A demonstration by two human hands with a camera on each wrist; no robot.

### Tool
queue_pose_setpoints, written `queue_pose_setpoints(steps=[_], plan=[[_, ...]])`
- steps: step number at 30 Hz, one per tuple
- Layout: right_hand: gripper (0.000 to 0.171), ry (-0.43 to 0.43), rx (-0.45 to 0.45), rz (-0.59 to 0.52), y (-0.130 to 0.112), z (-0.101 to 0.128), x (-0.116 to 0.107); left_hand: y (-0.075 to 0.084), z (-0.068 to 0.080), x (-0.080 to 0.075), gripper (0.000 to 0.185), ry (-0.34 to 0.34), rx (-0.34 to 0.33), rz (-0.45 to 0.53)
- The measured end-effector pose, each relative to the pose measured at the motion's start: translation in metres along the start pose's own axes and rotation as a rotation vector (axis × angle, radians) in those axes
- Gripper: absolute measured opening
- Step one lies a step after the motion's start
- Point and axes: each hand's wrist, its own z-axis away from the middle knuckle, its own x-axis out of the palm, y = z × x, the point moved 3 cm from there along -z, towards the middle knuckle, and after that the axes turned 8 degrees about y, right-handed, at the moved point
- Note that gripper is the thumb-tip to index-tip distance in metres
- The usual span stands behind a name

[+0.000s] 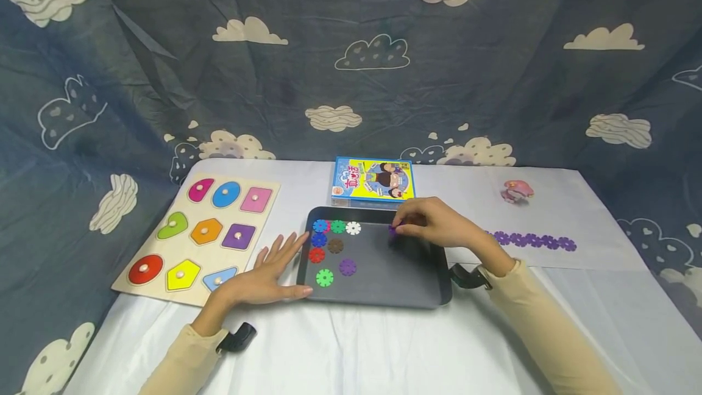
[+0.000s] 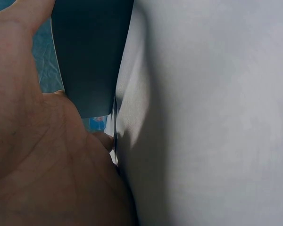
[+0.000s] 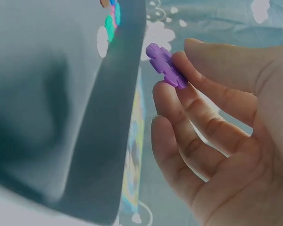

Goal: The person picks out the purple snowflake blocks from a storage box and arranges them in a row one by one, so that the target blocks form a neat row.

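My head camera looks down across the surface (image 1: pixel 351 346); both wrist cameras sit close, sharing the tray (image 1: pixel 384 273) with it.

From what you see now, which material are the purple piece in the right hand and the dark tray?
Purple piece: likely moulded plastic, given its uniform colour and notched edges with a slight sheen. Dark tray: smooth, matte, with rounded rim; plastic or coated metal, cannot tell which.

From my head view, the purple snowflake piece (image 1: pixel 392 230) is mostly hidden by my right hand's (image 1: pixel 439 223) fingers. My left wrist view is blurred; only a slice of the dark tray (image 2: pixel 92 56) shows, cut off at the top edge. The print on the yellow box (image 1: pixel 373 181) is too small to read.
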Motion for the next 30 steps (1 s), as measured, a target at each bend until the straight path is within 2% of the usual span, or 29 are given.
queue_pose_setpoints(steps=[13,23,30], plan=[[0.012,0.158,0.068,0.043,0.024,0.037,-0.035,0.001,0.001,-0.001,0.105,0.004,0.006,0.004],[0.013,0.215,0.239,0.082,0.048,0.067,-0.061,0.001,0.001,0.0,0.105,0.004,0.005,0.005],[0.017,0.29,0.297,0.136,0.061,0.095,-0.083,0.0,0.0,0.0,0.105,0.005,0.006,0.0]])
